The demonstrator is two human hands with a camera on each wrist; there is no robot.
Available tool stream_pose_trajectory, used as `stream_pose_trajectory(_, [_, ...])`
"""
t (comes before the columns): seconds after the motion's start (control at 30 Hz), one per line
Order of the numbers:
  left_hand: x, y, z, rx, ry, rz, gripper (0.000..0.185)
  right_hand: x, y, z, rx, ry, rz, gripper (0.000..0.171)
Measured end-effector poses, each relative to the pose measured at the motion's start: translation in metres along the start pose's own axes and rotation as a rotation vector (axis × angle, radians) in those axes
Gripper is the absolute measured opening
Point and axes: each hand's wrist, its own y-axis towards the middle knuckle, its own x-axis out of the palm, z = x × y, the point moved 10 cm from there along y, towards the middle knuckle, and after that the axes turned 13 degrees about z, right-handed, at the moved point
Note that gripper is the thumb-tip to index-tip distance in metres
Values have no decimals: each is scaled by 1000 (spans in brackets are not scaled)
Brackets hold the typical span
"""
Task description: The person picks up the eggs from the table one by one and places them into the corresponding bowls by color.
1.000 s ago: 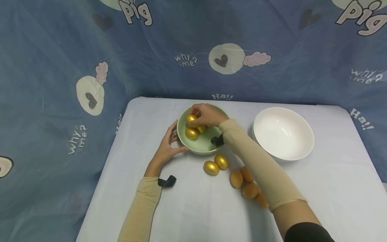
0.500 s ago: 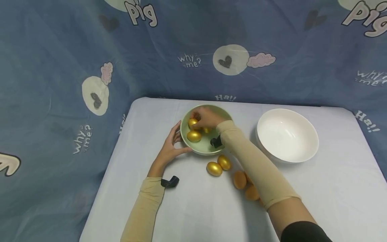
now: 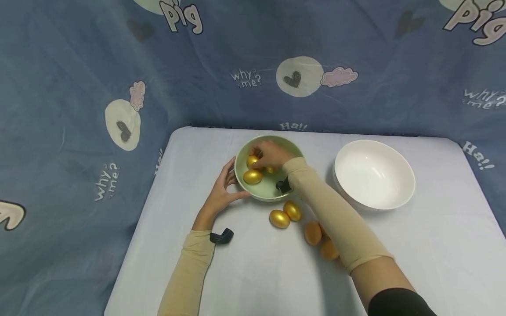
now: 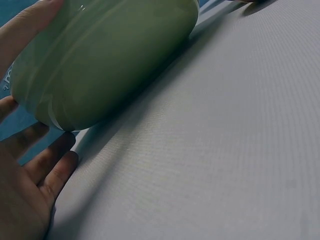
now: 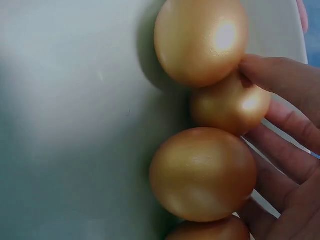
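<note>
A pale green bowl (image 3: 276,189) stands mid-table with several gold eggs in it. My right hand (image 3: 262,156) reaches into the bowl from the right. In the right wrist view, the right hand (image 5: 256,94) pinches a small gold egg (image 5: 225,107) between its thumb and fingers. That egg lies between two larger gold eggs (image 5: 200,40) (image 5: 200,172) on the bowl's floor (image 5: 65,100). My left hand (image 3: 223,186) rests with relaxed fingers against the bowl's left outer wall (image 4: 110,60). The palm and fingers of the left hand (image 4: 30,185) show in the left wrist view.
Two gold eggs (image 3: 279,218) (image 3: 292,210) lie on the white cloth just in front of the green bowl. Brown eggs (image 3: 312,232) sit beside them, partly under my right forearm. An empty white bowl (image 3: 373,173) stands at the right. A blue printed cloth hangs behind the table.
My right hand has come down from above the rim into the green bowl with its gold egg. The left hand stays against the bowl.
</note>
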Motion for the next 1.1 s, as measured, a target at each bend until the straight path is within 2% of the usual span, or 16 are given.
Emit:
stream_pose_trajectory(0.1, [1,0,1,-18,-2,0,119,-1,-3,1,-3,3,0,36])
stream_pose_trajectory(0.33, [2,-4,28,-27,-7,-11,117,-21,-17,-16,-66,15,57,42])
stream_pose_trajectory(0.5, [1,-5,32,-25,-10,-6,117,-32,-35,-31,-133,39,83,40])
stream_pose_trajectory(0.77, [0,-6,29,-36,-14,-1,116,-31,-83,-58,-262,110,113,36])
stream_pose_trajectory(1.1, [2,-5,31,-15,-25,-9,116,-20,-152,-70,-281,123,98,37])
